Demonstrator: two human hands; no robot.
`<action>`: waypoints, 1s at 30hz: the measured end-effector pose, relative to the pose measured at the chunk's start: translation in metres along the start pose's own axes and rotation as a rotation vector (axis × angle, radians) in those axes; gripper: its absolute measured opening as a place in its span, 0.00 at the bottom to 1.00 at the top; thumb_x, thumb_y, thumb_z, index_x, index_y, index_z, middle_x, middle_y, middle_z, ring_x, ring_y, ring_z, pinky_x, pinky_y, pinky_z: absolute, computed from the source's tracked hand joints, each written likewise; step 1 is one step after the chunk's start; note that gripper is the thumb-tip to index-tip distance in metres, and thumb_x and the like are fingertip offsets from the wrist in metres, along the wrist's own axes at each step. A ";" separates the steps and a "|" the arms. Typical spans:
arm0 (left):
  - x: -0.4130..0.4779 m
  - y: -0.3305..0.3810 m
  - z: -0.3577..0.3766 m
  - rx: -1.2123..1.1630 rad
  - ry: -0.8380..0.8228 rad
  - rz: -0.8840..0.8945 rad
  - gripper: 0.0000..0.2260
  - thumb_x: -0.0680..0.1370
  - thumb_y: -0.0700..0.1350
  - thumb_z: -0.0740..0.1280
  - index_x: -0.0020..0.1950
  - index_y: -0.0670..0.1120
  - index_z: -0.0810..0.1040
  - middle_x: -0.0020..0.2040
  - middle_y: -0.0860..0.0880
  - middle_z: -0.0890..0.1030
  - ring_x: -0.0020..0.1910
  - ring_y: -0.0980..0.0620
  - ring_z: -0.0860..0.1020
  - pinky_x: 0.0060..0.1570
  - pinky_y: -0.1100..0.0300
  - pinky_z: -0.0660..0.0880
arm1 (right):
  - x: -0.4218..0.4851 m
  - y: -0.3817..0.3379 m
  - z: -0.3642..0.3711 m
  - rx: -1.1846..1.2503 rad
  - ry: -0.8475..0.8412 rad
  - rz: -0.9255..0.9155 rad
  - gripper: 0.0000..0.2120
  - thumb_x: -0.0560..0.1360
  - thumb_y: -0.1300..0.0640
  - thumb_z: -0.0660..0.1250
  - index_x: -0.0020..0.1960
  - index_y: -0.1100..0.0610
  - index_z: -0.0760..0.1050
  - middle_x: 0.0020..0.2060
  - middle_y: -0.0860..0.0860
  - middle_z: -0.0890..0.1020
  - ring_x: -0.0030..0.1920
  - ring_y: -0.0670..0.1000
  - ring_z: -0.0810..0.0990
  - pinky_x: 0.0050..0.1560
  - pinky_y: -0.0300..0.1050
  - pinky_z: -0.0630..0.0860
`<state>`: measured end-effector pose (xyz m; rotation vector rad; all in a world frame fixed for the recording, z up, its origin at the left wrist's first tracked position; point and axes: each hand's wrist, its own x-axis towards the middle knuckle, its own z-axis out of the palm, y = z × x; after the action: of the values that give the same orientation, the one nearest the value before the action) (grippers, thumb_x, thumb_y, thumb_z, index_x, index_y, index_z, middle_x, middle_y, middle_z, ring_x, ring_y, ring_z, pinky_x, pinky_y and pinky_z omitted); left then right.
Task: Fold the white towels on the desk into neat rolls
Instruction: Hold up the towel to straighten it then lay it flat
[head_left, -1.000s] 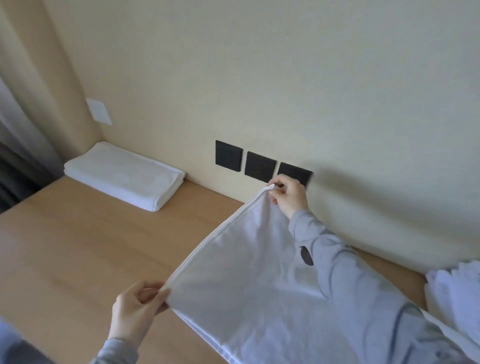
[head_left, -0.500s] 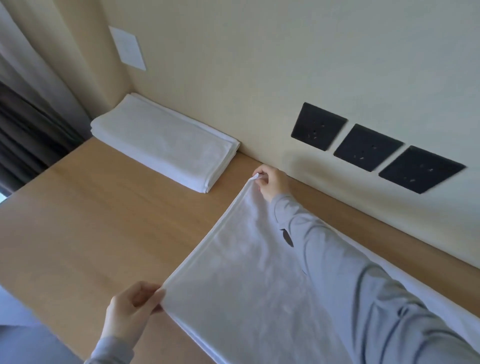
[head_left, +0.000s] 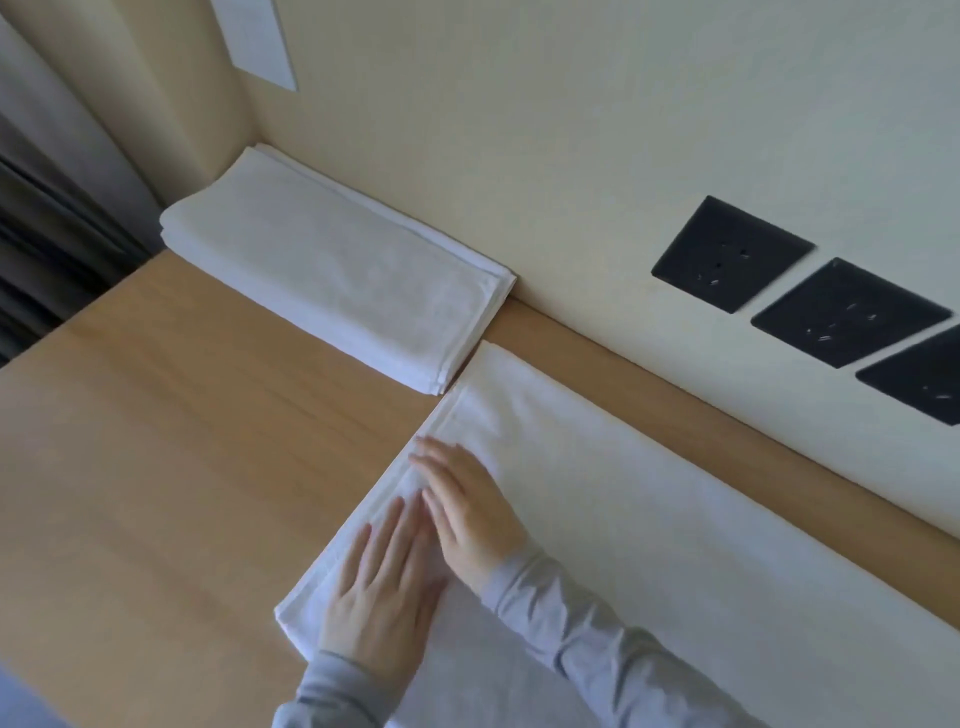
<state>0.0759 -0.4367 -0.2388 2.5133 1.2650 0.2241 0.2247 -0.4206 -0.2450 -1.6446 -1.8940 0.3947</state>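
While no roll exists yet, the desk (head_left: 182, 467) carries the spread towel (head_left: 649, 545), laid flat along the wall. The folded towel (head_left: 332, 270) lies in the far corner, its end just beside the spread one. Left hand (head_left: 379, 603) and right hand (head_left: 467, 509) press flat on the spread towel's left end, fingers straight, grasping nothing. Rolling of both towels appears outstanding.

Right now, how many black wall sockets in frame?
3, in a row on the wall, right of the folded towel: left socket, middle socket, and right socket, cut off by the frame's right edge. More may lie beyond it.
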 end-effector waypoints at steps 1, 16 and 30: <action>0.004 -0.004 0.004 0.032 -0.036 0.041 0.29 0.82 0.53 0.41 0.65 0.39 0.74 0.67 0.41 0.73 0.75 0.52 0.52 0.68 0.53 0.55 | -0.010 0.001 0.002 -0.078 -0.091 -0.082 0.17 0.79 0.59 0.54 0.65 0.62 0.72 0.67 0.56 0.72 0.70 0.53 0.67 0.70 0.51 0.62; 0.000 -0.023 0.013 0.142 -0.114 -0.008 0.31 0.79 0.61 0.44 0.75 0.44 0.60 0.76 0.46 0.60 0.75 0.49 0.56 0.72 0.47 0.53 | 0.013 0.046 -0.023 -0.493 -0.169 0.156 0.30 0.79 0.46 0.47 0.75 0.62 0.52 0.76 0.57 0.54 0.76 0.56 0.49 0.74 0.59 0.46; 0.001 -0.019 0.013 0.205 -0.098 -0.010 0.31 0.78 0.61 0.46 0.76 0.45 0.56 0.76 0.46 0.57 0.75 0.48 0.56 0.73 0.48 0.51 | -0.117 0.155 -0.141 -0.674 -0.242 0.774 0.29 0.80 0.45 0.42 0.76 0.59 0.45 0.77 0.53 0.47 0.76 0.50 0.42 0.74 0.55 0.40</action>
<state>0.0653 -0.4280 -0.2572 2.6499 1.3207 -0.0334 0.4395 -0.5262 -0.2527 -2.8999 -1.5544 0.2663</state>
